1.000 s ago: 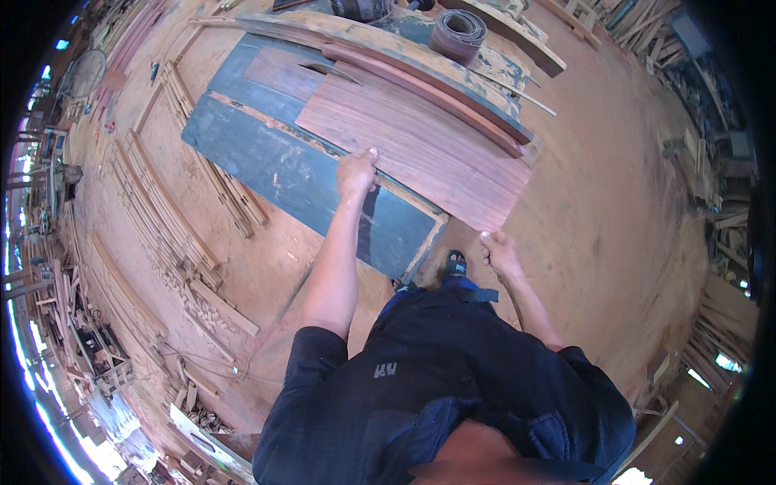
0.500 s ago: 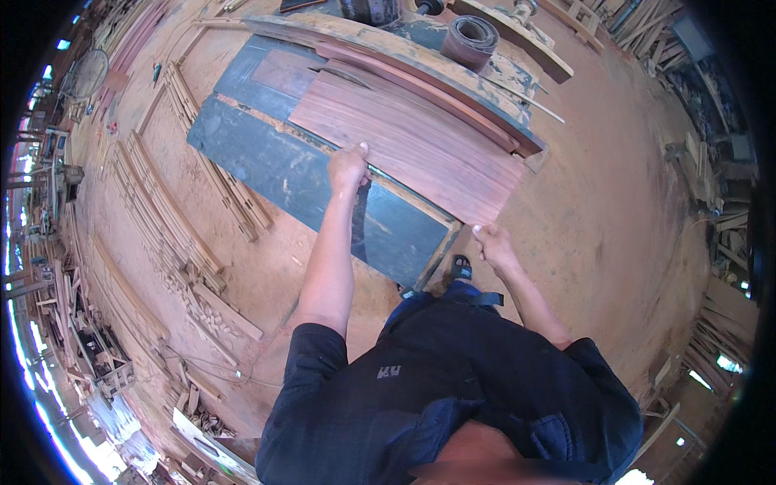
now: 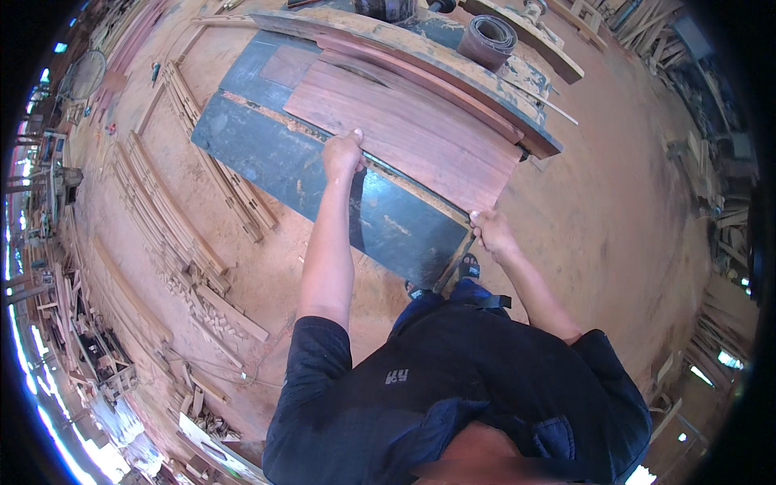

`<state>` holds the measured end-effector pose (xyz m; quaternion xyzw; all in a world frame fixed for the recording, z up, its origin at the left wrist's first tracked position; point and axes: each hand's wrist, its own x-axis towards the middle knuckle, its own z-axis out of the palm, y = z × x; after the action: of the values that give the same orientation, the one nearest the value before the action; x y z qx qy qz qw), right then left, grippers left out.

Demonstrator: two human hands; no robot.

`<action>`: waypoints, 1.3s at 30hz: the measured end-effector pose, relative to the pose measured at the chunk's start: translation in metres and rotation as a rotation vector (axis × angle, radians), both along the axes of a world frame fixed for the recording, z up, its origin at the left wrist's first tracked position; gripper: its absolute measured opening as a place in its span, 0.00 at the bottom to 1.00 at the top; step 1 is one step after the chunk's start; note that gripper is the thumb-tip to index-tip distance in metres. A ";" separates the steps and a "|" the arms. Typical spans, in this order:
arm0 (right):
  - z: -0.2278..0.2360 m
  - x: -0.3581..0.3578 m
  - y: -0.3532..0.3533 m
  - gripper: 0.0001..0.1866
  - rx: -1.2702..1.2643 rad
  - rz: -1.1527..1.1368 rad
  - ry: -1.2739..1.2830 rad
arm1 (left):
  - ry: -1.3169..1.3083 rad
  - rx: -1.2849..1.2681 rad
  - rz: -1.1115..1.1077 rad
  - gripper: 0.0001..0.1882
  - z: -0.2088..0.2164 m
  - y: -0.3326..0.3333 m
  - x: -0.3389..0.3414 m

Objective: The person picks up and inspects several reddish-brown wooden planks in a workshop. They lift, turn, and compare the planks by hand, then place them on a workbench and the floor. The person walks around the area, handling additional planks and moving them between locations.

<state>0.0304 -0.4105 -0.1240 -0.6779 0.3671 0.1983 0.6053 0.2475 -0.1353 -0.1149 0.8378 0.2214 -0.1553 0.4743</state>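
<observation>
A broad reddish-brown wooden board (image 3: 404,129) lies flat on a dark blue-grey work table (image 3: 267,149), its far side close to a long wooden fence (image 3: 404,50). My left hand (image 3: 343,153) is closed on the board's near edge, thumb on top and fingers hidden below. At the near right corner, my right hand (image 3: 493,233) pinches the board between thumb and curled fingers. A narrow slot edged with pale wood runs along the table just on my side of the board. A dark curved gap shows by the board's far left edge.
Beyond the fence stands a rolled brown belt (image 3: 487,42) beside a dark cylinder (image 3: 386,8). Long timber strips (image 3: 218,174) lie on the dusty floor to the left, with small offcuts (image 3: 214,317) nearer me. Wood is stacked along the right wall.
The board has slid left along the fence, and both hands have moved with it. More of the fence's right end shows past the board. The view has shifted slightly.
</observation>
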 end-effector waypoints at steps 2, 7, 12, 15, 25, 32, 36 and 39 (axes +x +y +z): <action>0.000 0.003 0.003 0.15 -0.017 -0.012 0.007 | 0.011 0.007 -0.004 0.27 -0.002 0.004 0.004; -0.011 0.004 0.008 0.14 -0.058 -0.029 -0.042 | -0.011 -0.033 -0.019 0.27 -0.009 0.009 0.010; -0.017 0.006 0.014 0.14 -0.115 -0.076 -0.062 | 0.021 -0.067 0.020 0.26 -0.009 0.012 0.014; -0.010 0.011 0.018 0.16 -0.114 -0.057 -0.032 | 0.005 -0.082 0.032 0.26 -0.007 0.015 0.017; 0.007 0.038 0.042 0.16 -0.072 -0.046 0.012 | -0.021 -0.076 0.049 0.24 -0.003 0.035 0.037; -0.004 0.059 0.058 0.15 -0.016 -0.039 -0.025 | -0.035 -0.056 0.081 0.22 -0.004 0.055 0.058; 0.003 0.063 0.065 0.14 -0.018 -0.069 -0.012 | -0.007 -0.005 0.018 0.22 0.008 0.044 0.045; 0.010 0.065 0.069 0.14 -0.028 -0.065 0.000 | 0.044 -0.063 -0.188 0.22 0.014 0.016 0.012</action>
<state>0.0957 -0.3418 -0.1142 -0.6741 0.3917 0.1736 0.6017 0.2590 -0.1191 -0.1007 0.8360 0.1469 -0.2244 0.4787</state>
